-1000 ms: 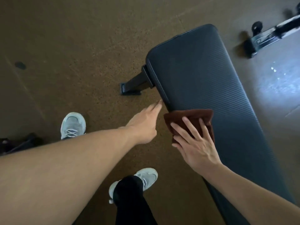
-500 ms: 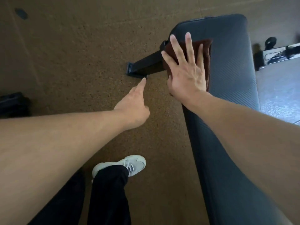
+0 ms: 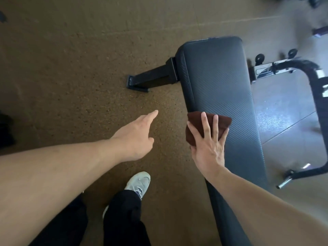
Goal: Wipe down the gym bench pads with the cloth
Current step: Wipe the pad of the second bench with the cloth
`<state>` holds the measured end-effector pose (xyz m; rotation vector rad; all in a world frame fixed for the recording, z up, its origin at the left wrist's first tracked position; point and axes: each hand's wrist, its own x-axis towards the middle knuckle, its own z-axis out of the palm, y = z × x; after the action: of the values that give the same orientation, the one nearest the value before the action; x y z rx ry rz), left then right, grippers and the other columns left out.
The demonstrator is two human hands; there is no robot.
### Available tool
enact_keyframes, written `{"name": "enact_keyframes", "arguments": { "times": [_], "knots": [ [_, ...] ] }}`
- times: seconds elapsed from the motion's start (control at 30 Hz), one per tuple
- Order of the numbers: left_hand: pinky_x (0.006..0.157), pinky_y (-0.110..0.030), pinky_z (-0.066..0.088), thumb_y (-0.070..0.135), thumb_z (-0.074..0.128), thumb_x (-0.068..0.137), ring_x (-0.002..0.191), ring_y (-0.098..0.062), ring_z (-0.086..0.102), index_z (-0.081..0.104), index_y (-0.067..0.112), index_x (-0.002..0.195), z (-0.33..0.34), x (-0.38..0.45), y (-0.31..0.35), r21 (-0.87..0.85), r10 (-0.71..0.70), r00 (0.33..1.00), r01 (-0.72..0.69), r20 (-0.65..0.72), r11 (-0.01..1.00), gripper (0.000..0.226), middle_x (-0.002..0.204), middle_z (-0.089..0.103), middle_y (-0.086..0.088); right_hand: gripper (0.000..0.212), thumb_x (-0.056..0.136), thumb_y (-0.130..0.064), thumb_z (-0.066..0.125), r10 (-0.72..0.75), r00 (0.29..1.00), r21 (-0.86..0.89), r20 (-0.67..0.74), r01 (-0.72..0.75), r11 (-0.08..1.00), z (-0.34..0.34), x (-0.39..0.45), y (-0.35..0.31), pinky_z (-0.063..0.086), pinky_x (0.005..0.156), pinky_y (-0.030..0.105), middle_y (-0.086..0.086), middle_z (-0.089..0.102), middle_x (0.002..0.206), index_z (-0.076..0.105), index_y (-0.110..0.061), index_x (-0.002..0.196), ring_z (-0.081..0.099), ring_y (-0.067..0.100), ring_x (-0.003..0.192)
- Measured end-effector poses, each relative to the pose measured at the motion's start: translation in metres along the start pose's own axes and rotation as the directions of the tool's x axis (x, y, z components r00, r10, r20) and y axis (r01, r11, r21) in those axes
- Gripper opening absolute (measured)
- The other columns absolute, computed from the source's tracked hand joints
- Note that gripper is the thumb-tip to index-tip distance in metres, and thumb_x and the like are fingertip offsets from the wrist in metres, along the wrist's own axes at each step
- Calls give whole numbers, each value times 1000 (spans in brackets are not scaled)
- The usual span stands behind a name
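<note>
Head view: cloth pressed on bench pad

Left hand [image 3: 135, 137] out over brown floor [image 3: 71, 77], fingers loose, holding nothing. White shoe [image 3: 139, 181] below. Right hand [image 3: 208, 148] flat, fingers spread, pressing dark red cloth [image 3: 222, 121] onto left edge of black bench pad [image 3: 218, 82]. Metal frame [image 3: 317, 110] far right.

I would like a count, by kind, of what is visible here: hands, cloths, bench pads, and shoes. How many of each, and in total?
Hands: 2, the left hand free over the floor, the right hand flat on the cloth
Brown cloth: 1
Black bench pad: 1
White shoe: 1
Total: 5
</note>
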<state>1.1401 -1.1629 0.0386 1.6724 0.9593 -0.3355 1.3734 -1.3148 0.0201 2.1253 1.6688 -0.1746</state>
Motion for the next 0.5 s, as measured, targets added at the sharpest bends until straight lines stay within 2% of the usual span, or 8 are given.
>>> {"name": "enact_keyframes", "arguments": {
  "times": [0.1,0.13,0.27,0.4,0.5],
  "knots": [
    [90,-24,44,22,60,100,145,-18,39,-4,43,159,7,-1,-13,27,-4,1000,4,6,1000,90,168,12,12,95,86,-25,80,-98,995,-37,-8,98,995,-17,35,3,13,118,77,8,-5,173,24,-37,162,-12,42,158],
    [89,-24,44,21,62,99,145,-18,39,-5,44,159,10,-1,-15,31,-14,1000,14,14,999,92,168,11,12,95,86,-25,79,-119,993,-38,-19,118,992,-24,52,0,12,119,77,6,-7,173,24,-37,162,-13,42,158],
    [110,-34,38,21,64,97,150,-18,29,-4,43,159,30,-6,-22,22,-52,998,51,47,998,94,168,14,12,80,91,-26,72,-78,993,-23,-86,76,997,-39,98,-24,11,118,79,3,-8,173,33,-37,160,-12,40,158],
    [113,-35,37,22,65,97,151,-18,28,-6,43,159,57,-19,-31,103,-104,993,98,53,990,96,168,12,12,58,93,-32,70,-132,979,-28,-153,129,991,-26,74,-15,16,117,78,4,-2,175,52,-33,148,-6,41,159],
    [110,-36,41,22,66,97,150,-20,29,-6,41,159,75,-20,-18,190,-141,990,135,16,972,97,168,11,9,47,92,-39,70,-181,975,-20,-129,180,983,-7,26,-1,17,118,76,2,5,175,60,-31,137,-4,39,160]
  ]
}}
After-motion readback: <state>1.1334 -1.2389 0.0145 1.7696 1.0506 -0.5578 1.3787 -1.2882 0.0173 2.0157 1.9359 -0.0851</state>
